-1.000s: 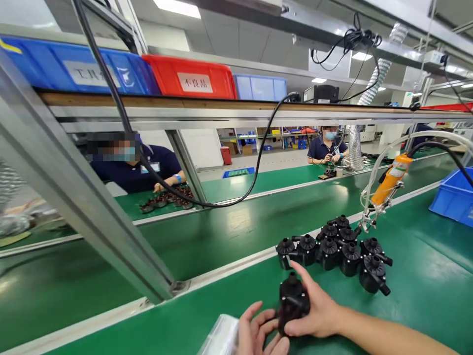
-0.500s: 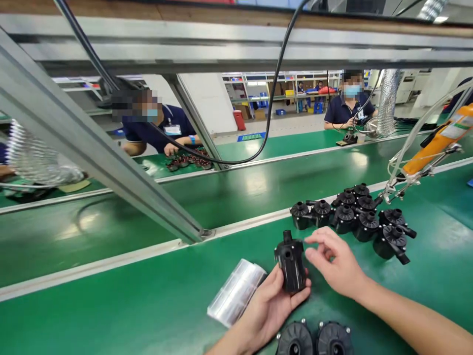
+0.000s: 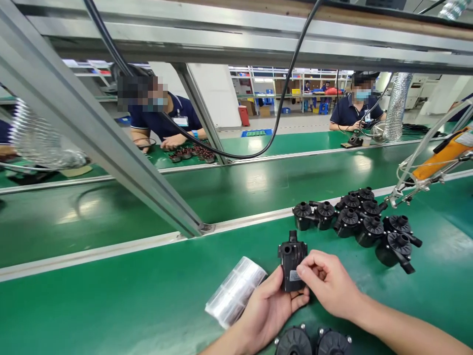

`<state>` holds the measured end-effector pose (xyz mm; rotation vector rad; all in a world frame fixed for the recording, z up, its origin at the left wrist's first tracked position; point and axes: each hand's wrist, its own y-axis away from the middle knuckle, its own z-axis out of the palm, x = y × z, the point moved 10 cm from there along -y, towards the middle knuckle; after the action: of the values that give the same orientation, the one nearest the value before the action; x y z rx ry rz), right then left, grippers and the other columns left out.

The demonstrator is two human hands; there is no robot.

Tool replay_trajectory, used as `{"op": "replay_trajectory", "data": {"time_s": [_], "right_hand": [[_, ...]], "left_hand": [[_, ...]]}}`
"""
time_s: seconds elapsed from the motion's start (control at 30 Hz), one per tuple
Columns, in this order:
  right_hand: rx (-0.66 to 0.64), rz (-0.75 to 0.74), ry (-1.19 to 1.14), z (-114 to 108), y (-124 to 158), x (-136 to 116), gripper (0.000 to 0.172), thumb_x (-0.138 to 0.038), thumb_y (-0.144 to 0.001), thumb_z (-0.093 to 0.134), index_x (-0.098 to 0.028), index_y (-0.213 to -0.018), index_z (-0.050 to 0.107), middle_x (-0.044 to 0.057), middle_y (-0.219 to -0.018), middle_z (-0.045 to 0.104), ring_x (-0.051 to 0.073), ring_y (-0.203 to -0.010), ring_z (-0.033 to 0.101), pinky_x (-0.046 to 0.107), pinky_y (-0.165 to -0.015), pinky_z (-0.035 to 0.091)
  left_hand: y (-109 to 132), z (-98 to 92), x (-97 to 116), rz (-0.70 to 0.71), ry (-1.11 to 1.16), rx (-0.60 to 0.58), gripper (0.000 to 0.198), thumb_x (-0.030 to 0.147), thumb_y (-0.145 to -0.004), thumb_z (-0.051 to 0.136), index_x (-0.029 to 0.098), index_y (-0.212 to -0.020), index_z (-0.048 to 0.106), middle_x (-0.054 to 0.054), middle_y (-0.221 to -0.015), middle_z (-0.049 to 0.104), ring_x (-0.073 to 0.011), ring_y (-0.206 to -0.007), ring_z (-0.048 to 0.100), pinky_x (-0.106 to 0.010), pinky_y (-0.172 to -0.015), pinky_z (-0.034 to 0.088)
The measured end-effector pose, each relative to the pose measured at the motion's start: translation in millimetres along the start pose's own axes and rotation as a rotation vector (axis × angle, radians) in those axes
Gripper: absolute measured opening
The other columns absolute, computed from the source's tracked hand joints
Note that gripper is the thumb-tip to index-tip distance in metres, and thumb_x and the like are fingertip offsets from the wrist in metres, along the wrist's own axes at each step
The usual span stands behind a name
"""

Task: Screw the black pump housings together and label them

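Observation:
My left hand (image 3: 266, 309) grips a small black plastic pump body (image 3: 291, 258) from below, held over the green table. My right hand (image 3: 325, 284) is curled, its thumb and fingertips pressed on a small pale label on the pump's side. A clear sheet of labels (image 3: 236, 290) lies on the table just left of my left hand. A cluster of several black pump bodies (image 3: 356, 222) stands behind my hands to the right. Two round black parts (image 3: 313, 341) sit at the bottom edge below my hands.
An orange electric screwdriver (image 3: 441, 158) hangs at the right on cables. A slanted aluminium frame post (image 3: 111, 143) meets the table edge at centre left. Beyond it runs a green conveyor (image 3: 221, 187). Two people in dark shirts work on the far side, one with several small parts (image 3: 190, 154).
My right hand has come in from beside the pump and closed its fingertips on the pump's side, where a pale label now shows. The view has tilted down from the shelf bins.

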<state>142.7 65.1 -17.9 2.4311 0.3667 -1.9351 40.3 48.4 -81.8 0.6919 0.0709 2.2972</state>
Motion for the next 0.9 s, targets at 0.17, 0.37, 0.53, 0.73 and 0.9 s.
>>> {"op": "replay_trajectory", "data": {"time_s": [0.17,0.37,0.53,0.73,0.9], "right_hand": [[0.028,-0.059,0.075,-4.0,-1.9,-6.4,0.029,-0.039,-0.103,0.061,-0.018,-0.083,0.068,0.001,-0.075,0.059,0.013,-0.065,0.053,0.026,-0.058,0.039],[0.037,-0.07,0.112,-4.0,-2.6,-5.6,0.027,-0.036,-0.103,0.061,-0.019,-0.084,0.068,0.0,-0.077,0.059,0.013,-0.065,0.051,0.026,-0.059,0.036],[0.071,-0.104,0.173,-4.0,-1.7,-8.5,0.028,-0.037,-0.104,0.059,-0.019,-0.084,0.068,0.001,-0.077,0.059,0.014,-0.066,0.052,0.027,-0.06,0.038],[0.099,-0.386,0.568,4.2,8.8,-34.4,0.03,-0.031,-0.11,0.051,-0.02,-0.089,0.068,0.005,-0.08,0.065,0.017,-0.069,0.06,0.031,-0.062,0.04],[0.184,-0.543,0.827,-4.7,13.4,-41.0,0.02,-0.034,-0.105,0.061,-0.019,-0.117,0.067,0.007,-0.086,0.068,0.022,-0.074,0.064,0.034,-0.066,0.043]], "left_hand": [[-0.7,0.9,-0.3,-0.005,-0.016,-0.004,0.038,0.043,-0.093,0.078,0.014,-0.118,0.075,-0.013,-0.109,0.078,-0.0235,-0.094,0.072,-0.037,-0.092,0.054],[-1.8,-0.9,-0.3,0.005,-0.01,-0.005,0.038,0.044,-0.094,0.077,0.013,-0.117,0.075,-0.013,-0.109,0.078,-0.0237,-0.094,0.072,-0.037,-0.092,0.054],[-3.6,-6.1,-2.1,0.01,0.003,0.003,0.038,0.044,-0.096,0.075,0.012,-0.117,0.075,-0.013,-0.111,0.078,-0.0243,-0.096,0.073,-0.038,-0.095,0.054],[-3.7,-6.4,-1.9,0.02,0.006,-0.011,0.036,0.043,-0.097,0.073,0.014,-0.118,0.075,-0.012,-0.112,0.078,-0.0254,-0.101,0.073,-0.039,-0.098,0.053],[1.1,-2.0,-6.0,-0.051,0.036,-0.029,0.041,0.049,-0.096,0.074,0.011,-0.11,0.079,-0.013,-0.103,0.078,-0.0223,-0.091,0.072,-0.035,-0.093,0.054]]}}
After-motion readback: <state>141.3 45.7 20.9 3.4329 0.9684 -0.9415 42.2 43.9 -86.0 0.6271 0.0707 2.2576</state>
